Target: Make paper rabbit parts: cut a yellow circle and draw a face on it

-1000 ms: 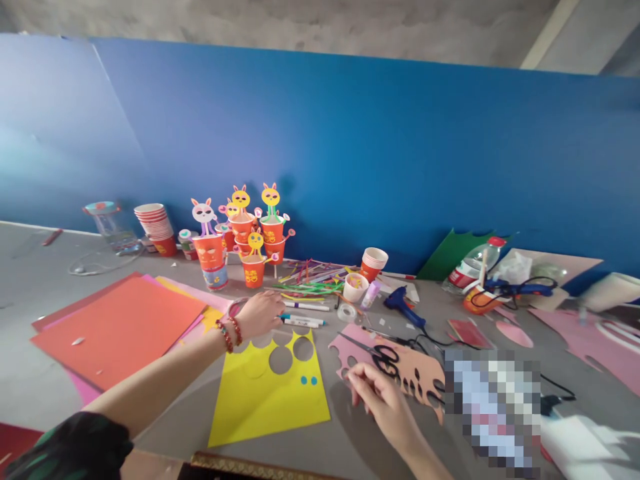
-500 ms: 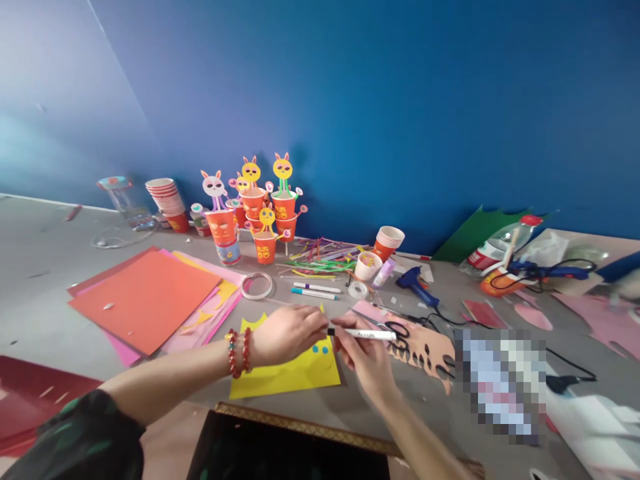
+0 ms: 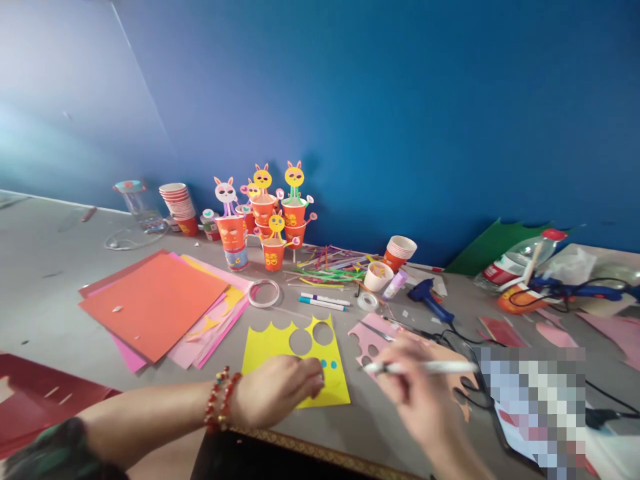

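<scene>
My right hand [image 3: 423, 400] holds a white acrylic marker [image 3: 456, 367] between thumb and fingers, level above the table, its tip end pointing left. My left hand [image 3: 277, 390], with red bead bracelets, hovers at or rests on the lower part of a yellow paper sheet [image 3: 267, 343]; I cannot tell which. Its fingers are curled together, and whatever is in them is hidden. Round holes and a scalloped top edge are cut in the sheet, and blue dots [image 3: 333, 365] show beside the left fingertips. Scissors [image 3: 473, 393] lie partly hidden behind my right hand on cut pink and peach paper [image 3: 363, 337].
Orange and pink sheets [image 3: 155, 307] are stacked at left. Paper cups with animal figures [image 3: 273, 253] stand at the back. Markers [image 3: 323, 303], a tape roll [image 3: 263, 293], pipe cleaners [image 3: 330, 270] and a blue glue gun [image 3: 431, 300] lie beyond the hands. A phone with a blurred screen [image 3: 530, 400] is at right.
My hands have moved apart: the right went right and down with the marker, the left went down toward me. More of the yellow sheet shows. The view has shifted slightly.
</scene>
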`<state>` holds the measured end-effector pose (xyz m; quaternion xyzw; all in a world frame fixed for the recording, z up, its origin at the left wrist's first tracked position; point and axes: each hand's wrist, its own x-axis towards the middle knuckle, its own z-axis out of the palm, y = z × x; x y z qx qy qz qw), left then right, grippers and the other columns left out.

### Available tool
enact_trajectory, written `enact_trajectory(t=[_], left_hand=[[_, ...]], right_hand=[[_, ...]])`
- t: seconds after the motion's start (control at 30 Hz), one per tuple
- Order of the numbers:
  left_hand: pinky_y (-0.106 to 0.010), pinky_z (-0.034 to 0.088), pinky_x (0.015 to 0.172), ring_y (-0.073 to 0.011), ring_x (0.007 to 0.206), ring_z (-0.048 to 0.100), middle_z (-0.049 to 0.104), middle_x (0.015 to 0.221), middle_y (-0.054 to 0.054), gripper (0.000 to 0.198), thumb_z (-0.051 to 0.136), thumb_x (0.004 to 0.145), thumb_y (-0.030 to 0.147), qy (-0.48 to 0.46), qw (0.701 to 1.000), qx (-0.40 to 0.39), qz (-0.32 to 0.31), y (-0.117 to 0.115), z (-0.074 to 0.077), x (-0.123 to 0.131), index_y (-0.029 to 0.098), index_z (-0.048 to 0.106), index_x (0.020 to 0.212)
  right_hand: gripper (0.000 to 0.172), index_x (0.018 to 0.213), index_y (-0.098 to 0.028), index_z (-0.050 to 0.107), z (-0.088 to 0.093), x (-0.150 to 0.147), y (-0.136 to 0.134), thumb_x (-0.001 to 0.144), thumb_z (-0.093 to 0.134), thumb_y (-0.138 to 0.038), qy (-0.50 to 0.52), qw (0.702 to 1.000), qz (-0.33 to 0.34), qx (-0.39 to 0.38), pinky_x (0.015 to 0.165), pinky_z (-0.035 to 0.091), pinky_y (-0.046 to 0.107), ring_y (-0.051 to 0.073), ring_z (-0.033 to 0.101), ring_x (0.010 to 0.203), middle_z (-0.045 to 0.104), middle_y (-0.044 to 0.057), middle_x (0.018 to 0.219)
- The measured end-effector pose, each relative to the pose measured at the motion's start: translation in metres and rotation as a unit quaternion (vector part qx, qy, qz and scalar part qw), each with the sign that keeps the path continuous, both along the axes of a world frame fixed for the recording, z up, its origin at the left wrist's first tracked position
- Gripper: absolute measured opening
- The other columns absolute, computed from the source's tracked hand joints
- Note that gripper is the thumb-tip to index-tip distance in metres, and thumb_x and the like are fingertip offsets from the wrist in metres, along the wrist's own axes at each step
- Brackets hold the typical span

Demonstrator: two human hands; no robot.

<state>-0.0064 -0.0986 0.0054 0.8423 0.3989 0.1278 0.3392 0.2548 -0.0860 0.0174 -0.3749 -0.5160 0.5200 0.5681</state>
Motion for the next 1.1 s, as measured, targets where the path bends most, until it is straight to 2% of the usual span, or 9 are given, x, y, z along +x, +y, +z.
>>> enact_trajectory(t=[0.1, 0.13, 0.2, 0.27, 0.37, 0.43, 0.57, 0.77, 1.1], left_hand=[[-0.023, 0.037, 0.059, -0.013, 0.061, 0.052, 0.054, 0.068, 0.002, 0.037, 0.022, 0.105, 0.036, -0.016, 0.994, 0.0, 0.108, 0.002, -0.012, -0.022, 0.021, 0.044, 0.079], [-0.024, 0.037, 0.059, -0.0134, 0.061, 0.052, 0.054, 0.068, 0.002, 0.036, 0.024, 0.105, 0.037, -0.006, 0.992, 0.024, 0.124, 0.004, -0.017, -0.026, 0.021, 0.043, 0.08], [-0.025, 0.035, 0.058, -0.0141, 0.059, 0.052, 0.055, 0.068, 0.002, 0.03, 0.035, 0.103, 0.041, 0.012, 0.992, 0.086, 0.096, 0.007, -0.027, -0.026, 0.021, 0.046, 0.083], [-0.025, 0.036, 0.058, -0.0147, 0.061, 0.054, 0.06, 0.071, 0.001, 0.027, 0.049, 0.099, 0.042, 0.022, 0.988, 0.152, 0.007, 0.009, -0.036, -0.018, 0.021, 0.048, 0.083], [-0.027, 0.043, 0.064, -0.0162, 0.068, 0.057, 0.064, 0.08, -0.003, 0.027, 0.056, 0.096, 0.038, 0.034, 0.964, 0.244, -0.104, 0.012, -0.044, -0.003, 0.02, 0.05, 0.077], [-0.03, 0.047, 0.067, -0.0178, 0.071, 0.058, 0.064, 0.084, -0.005, 0.026, 0.055, 0.096, 0.037, 0.04, 0.949, 0.284, -0.129, 0.015, -0.047, 0.001, 0.02, 0.051, 0.077], [-0.033, 0.051, 0.077, -0.0206, 0.084, 0.063, 0.068, 0.093, -0.009, 0.026, 0.048, 0.1, 0.037, 0.002, 0.939, 0.317, -0.13, 0.022, -0.051, -0.004, 0.019, 0.056, 0.083], [-0.036, 0.049, 0.092, -0.0231, 0.108, 0.063, 0.072, 0.106, -0.011, 0.021, 0.044, 0.101, 0.029, -0.084, 0.938, 0.297, -0.157, 0.028, -0.056, -0.012, 0.017, 0.059, 0.093], [-0.038, 0.048, 0.09, -0.025, 0.11, 0.061, 0.071, 0.116, -0.013, 0.018, 0.048, 0.099, 0.031, -0.057, 0.948, 0.256, -0.182, 0.03, -0.062, -0.018, 0.018, 0.06, 0.097]], right_hand=[[0.02, 0.069, -0.022, 0.065, 0.014, 0.037, 0.012, 0.077, 0.079, -0.034, 0.12, 0.972, -0.199, 0.041, 0.037, 0.029, 0.017, 0.005, 0.034, 0.035, 0.048, -0.008, 0.043], [0.022, 0.068, -0.021, 0.065, 0.012, 0.043, 0.015, 0.075, 0.081, -0.035, 0.107, 0.972, -0.206, 0.031, 0.037, 0.03, 0.017, 0.005, 0.035, 0.035, 0.049, -0.007, 0.042], [0.03, 0.069, -0.02, 0.064, 0.0, 0.04, 0.018, 0.077, 0.079, -0.045, 0.033, 0.991, -0.121, -0.052, 0.033, 0.024, 0.017, 0.006, 0.035, 0.032, 0.048, -0.006, 0.04], [0.035, 0.074, -0.019, 0.063, -0.018, 0.025, 0.017, 0.079, 0.076, -0.051, -0.059, 0.991, -0.031, -0.117, 0.034, 0.026, 0.016, 0.007, 0.04, 0.035, 0.058, -0.002, 0.049], [0.038, 0.08, -0.018, 0.063, -0.039, 0.004, 0.016, 0.08, 0.073, -0.055, -0.154, 0.98, 0.044, -0.12, 0.04, 0.039, 0.02, 0.01, 0.05, 0.044, 0.064, 0.0, 0.061], [0.038, 0.086, -0.018, 0.064, -0.047, 0.0, 0.015, 0.081, 0.072, -0.055, -0.187, 0.973, 0.072, -0.11, 0.045, 0.044, 0.022, 0.011, 0.053, 0.048, 0.066, 0.001, 0.067], [0.03, 0.083, -0.019, 0.062, -0.056, 0.008, 0.014, 0.085, 0.067, -0.048, -0.214, 0.968, 0.088, -0.099, 0.046, 0.041, 0.021, 0.011, 0.051, 0.049, 0.063, -0.001, 0.064], [0.019, 0.084, -0.021, 0.055, -0.061, -0.001, 0.011, 0.091, 0.059, -0.039, -0.239, 0.965, 0.088, -0.063, 0.042, 0.032, 0.02, 0.01, 0.042, 0.046, 0.057, -0.004, 0.058], [0.016, 0.073, -0.022, 0.053, -0.062, -0.013, 0.02, 0.087, 0.057, -0.026, -0.298, 0.951, 0.079, -0.017, 0.05, 0.038, 0.024, 0.013, 0.049, 0.052, 0.055, -0.004, 0.059]])
